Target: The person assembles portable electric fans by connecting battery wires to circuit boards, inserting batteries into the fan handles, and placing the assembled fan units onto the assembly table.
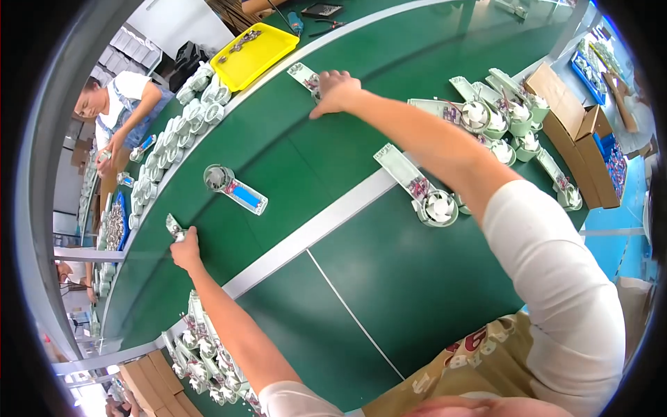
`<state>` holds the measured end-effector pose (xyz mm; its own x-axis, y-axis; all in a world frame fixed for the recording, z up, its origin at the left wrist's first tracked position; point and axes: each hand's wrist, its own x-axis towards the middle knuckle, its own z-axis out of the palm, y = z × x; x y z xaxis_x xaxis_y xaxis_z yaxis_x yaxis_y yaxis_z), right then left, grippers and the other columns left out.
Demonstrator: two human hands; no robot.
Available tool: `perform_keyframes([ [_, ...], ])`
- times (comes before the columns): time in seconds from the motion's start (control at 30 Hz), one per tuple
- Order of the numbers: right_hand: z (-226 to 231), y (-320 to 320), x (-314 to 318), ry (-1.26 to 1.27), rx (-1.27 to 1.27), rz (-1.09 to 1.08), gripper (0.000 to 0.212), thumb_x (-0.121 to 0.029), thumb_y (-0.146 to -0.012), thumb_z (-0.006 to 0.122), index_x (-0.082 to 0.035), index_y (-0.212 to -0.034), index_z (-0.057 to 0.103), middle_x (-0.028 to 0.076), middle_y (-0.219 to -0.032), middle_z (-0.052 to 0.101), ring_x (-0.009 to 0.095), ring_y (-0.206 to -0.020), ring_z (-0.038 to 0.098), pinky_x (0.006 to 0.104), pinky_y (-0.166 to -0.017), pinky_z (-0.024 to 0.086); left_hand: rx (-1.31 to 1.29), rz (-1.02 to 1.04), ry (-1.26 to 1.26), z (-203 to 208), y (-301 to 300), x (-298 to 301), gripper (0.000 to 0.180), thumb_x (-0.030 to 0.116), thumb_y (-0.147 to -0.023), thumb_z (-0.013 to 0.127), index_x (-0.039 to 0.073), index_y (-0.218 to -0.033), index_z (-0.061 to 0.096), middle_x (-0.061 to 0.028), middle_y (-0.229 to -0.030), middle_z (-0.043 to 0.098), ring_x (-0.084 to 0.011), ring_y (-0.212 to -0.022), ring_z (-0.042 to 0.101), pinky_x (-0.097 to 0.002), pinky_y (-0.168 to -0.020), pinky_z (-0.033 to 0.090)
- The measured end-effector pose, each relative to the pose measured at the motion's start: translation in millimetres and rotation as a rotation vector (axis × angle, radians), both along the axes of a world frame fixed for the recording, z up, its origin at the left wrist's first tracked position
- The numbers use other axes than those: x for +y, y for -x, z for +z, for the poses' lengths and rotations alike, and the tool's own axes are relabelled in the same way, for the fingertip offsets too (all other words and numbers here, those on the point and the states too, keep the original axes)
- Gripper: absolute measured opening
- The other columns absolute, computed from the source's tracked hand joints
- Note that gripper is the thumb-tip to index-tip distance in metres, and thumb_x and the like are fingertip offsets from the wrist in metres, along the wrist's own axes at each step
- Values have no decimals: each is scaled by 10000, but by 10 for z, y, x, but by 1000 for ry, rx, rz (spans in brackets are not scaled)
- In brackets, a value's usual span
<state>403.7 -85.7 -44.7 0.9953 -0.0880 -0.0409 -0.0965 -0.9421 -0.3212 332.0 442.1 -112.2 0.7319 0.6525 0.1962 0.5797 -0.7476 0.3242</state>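
My left hand (186,250) is closed around a pale green fan housing (173,224) on the green belt at the left; its far end sticks out past my fingers. Further off, my right arm stretches to the belt's far edge, where my right hand (336,92) grips another pale green fan housing (301,74). The fan end of that one is mostly hidden under my palm. Between my hands, untouched, lies an open fan housing (244,195) with a round head and a blue block in its handle.
Open fan housings (439,207) with white blades cluster at the right beside a cardboard box (587,149). More fan parts (201,347) are heaped at lower left. A yellow tray (260,52) and fan rings (182,132) line the far side, where a co-worker (125,104) handles parts.
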Motion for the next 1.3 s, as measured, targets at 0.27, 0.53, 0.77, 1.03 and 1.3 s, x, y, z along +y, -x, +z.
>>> perform_keyframes([
  [0.27, -119, 642, 530, -150, -57, 17, 789, -371, -609, 845, 26, -1216, 533, 204, -1201, 630, 367, -1148, 603, 420, -942, 557, -96, -211, 219, 74, 1130, -665, 630, 446, -677, 796, -136, -891, 687, -258, -829, 715, -387, -789, 714, -451, -783, 553],
  [0.53, -30, 1572, 720, -180, 114, 182, 638, -245, -713, 764, 24, -1245, 535, 185, -1223, 615, 345, -1160, 585, 411, -921, 561, -114, -345, 176, 305, 1880, -1647, 560, 359, -689, 808, -132, -899, 638, -280, -872, 697, -426, -847, 690, -475, -806, 531],
  [0.77, -180, 2594, 877, -152, -107, 242, 556, -174, -652, 781, 7, -1132, 565, 159, -1077, 626, 332, -1065, 602, 437, -834, 547, -41, -385, 200, 377, 2887, -2250, 598, 282, -715, 802, -102, -1129, 607, -260, -1084, 639, -413, -1015, 622, -466, -936, 480],
  [1.03, -55, 3328, 401, -260, -117, 271, 901, -354, -574, 910, -24, -1304, 499, 164, -1227, 550, 312, -1139, 527, 441, -846, 476, -24, -616, 94, 343, 4065, -2919, 685, 201, -736, 801, -87, -1285, 508, -278, -1174, 553, -452, -1098, 517, -521, -981, 422],
  [1.3, 644, 3941, -1706, -335, -669, -196, 425, -278, -802, 768, -88, -1161, 644, 145, -1003, 648, 352, -969, 632, 458, -834, 525, 67, -872, 145, 395, 4741, -3092, 654, 131, -752, 758, -63, -1306, 471, -268, -1174, 505, -452, -1101, 481, -536, -960, 400],
])
